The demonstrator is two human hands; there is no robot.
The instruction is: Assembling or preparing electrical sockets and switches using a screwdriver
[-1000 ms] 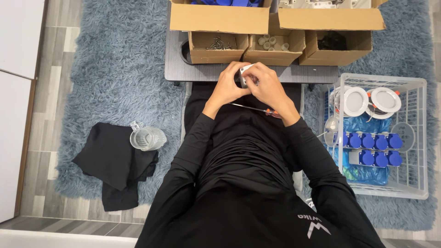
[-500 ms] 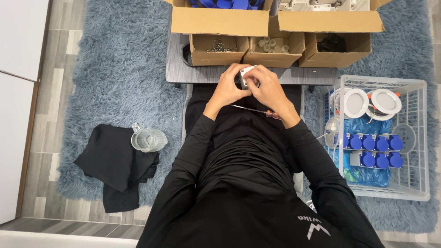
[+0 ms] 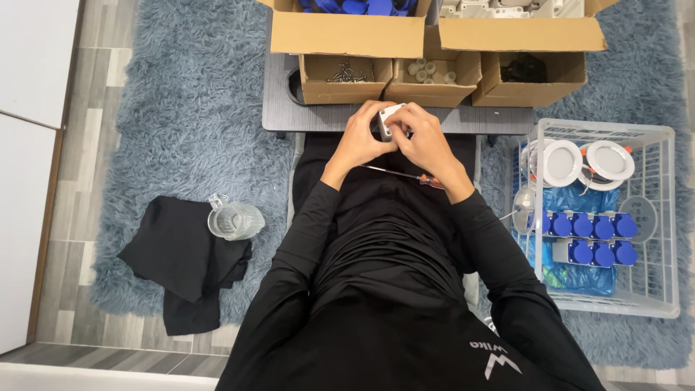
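Both hands meet at the near edge of a low dark grey table [image 3: 318, 116]. Left hand [image 3: 360, 137] and right hand [image 3: 427, 141] both curl around one small white-and-black part [image 3: 387, 122], fingers pressed onto it from either side; most of the part is hidden between them. One screwdriver [image 3: 405, 175] with an orange-red handle lies across the lap just under the wrists, touching neither hand.

Cardboard boxes: five in view. Three small open ones in a row on the table: left small box [image 3: 311, 87] holds loose dark screws, middle small box [image 3: 405, 93] holds pale little cylinders, right small box [image 3: 499, 90] holds something black. Two larger ones behind: left large box [image 3: 347, 35] with blue parts, right large box [image 3: 521, 32] with grey-white parts.

One white wire basket [image 3: 670, 217] sits to the right on the rug: two round white lamp fittings [image 3: 585, 161], seven blue sockets [image 3: 592, 239] counted in two rows, and blue plastic bags under them.

To the left on the blue shaggy rug [image 3: 188, 108]: one clear glass jar [image 3: 235, 221] lying on one black cloth [image 3: 181, 261].
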